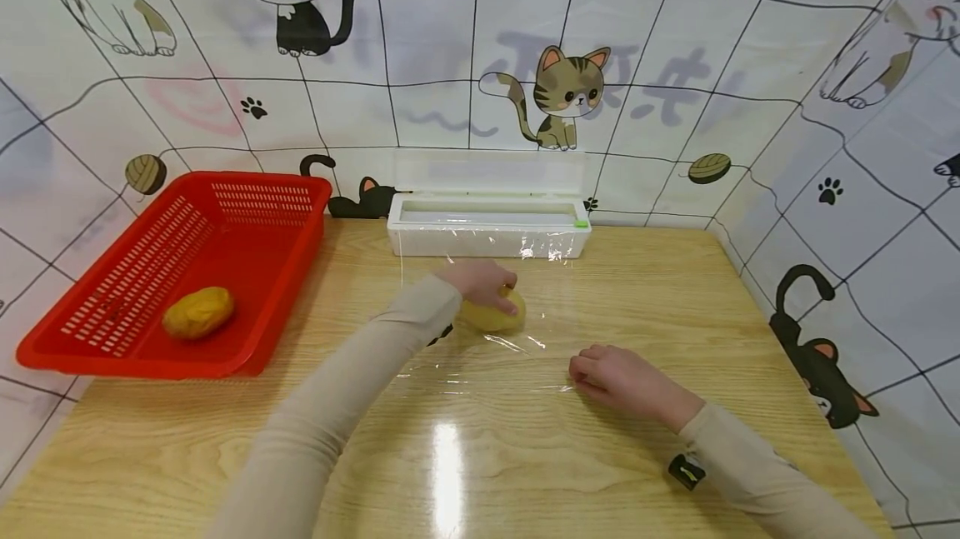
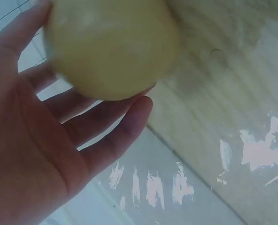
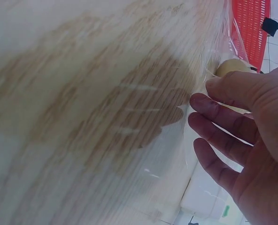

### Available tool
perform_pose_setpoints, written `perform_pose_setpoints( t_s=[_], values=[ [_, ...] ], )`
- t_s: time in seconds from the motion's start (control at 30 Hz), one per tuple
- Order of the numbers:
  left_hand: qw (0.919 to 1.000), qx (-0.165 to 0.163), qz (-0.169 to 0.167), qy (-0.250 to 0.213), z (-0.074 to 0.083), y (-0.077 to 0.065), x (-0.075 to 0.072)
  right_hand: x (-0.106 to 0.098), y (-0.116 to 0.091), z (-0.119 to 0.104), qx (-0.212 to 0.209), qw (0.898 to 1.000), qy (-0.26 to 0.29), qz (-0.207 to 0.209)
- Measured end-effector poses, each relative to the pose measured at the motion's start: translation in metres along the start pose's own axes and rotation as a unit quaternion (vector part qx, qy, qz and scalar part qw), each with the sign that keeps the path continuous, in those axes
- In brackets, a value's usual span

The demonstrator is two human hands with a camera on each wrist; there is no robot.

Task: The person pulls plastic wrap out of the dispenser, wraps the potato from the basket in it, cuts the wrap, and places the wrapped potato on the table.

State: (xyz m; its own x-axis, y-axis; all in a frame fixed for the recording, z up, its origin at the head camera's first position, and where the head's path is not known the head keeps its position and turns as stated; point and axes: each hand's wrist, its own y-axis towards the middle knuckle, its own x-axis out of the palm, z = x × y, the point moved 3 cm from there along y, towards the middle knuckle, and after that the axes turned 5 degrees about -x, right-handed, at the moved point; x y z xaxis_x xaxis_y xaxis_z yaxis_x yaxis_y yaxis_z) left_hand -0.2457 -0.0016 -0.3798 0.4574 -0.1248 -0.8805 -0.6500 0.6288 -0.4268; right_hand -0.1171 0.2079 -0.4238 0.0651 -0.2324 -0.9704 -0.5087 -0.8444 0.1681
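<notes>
A smooth, rounded yellow fruit or vegetable (image 1: 493, 316), its exact kind unclear, is over the pulled-out cling film in the middle of the table. My left hand (image 1: 477, 282) grips it from behind and above; in the left wrist view the fingers curl around the pale yellow thing (image 2: 113, 47). Clear cling film (image 1: 517, 345) stretches from the white dispenser box (image 1: 487, 241) toward me. Near the film's front right corner, my right hand (image 1: 626, 381) pinches its edge between thumb and index finger. The right wrist view shows the other fingers loosely bent.
A red plastic basket (image 1: 288, 306) stands at the left, with a lumpy yellow fruit or vegetable (image 1: 198, 313) inside. The dispenser's raised lid (image 1: 487, 171) leans near the cat-patterned wall (image 1: 435, 39). Wooden tabletop (image 1: 375, 456) extends in front and to the right.
</notes>
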Motion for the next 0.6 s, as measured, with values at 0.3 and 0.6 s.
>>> perform_pose_setpoints(
  t_s=[0.3,0.6],
  values=[
    [0.9986,-0.040,0.001,-0.036,-0.009,0.002,0.009,0.002,-0.001,0.001,-0.010,1.000,-0.004,0.013],
    [0.9988,-0.038,0.021,-0.024,-0.015,-0.006,0.014,0.000,0.000,0.000,0.005,1.000,0.010,-0.004]
  ],
)
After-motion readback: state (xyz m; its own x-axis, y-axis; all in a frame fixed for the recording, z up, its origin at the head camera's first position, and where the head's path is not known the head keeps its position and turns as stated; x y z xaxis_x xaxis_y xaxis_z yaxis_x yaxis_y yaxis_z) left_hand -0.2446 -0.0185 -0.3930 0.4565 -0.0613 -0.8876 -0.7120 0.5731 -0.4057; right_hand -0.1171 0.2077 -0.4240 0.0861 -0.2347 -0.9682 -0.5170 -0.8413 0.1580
